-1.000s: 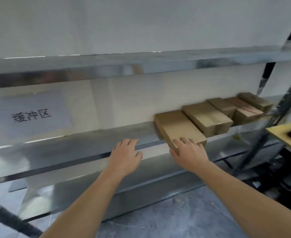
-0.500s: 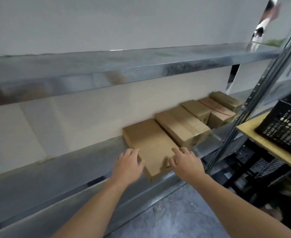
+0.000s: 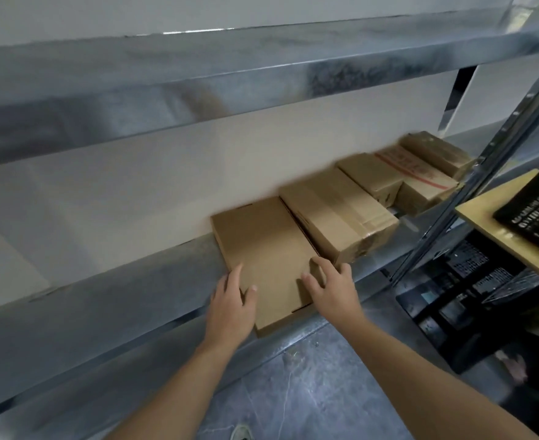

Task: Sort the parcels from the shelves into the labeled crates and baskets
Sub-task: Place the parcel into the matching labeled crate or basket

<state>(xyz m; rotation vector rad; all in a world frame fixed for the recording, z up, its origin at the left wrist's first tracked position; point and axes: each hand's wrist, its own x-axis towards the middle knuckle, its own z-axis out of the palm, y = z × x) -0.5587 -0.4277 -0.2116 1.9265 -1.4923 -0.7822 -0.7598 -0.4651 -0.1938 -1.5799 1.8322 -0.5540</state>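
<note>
As left hand point(image 3: 230, 301) pinches flat parcel point(image 3: 261, 242) | right hand point(image 3: 336, 289) grips its other edge | arms extended

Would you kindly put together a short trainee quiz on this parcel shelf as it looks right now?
1. True or false: both the left hand and the right hand touch the flat box.
2. How many boxes lie on the shelf? A three, B five, C eight.
3. Fill in: the black crate stands to the shelf's ____.
Key: 1 true; 2 B; 3 right.
</note>
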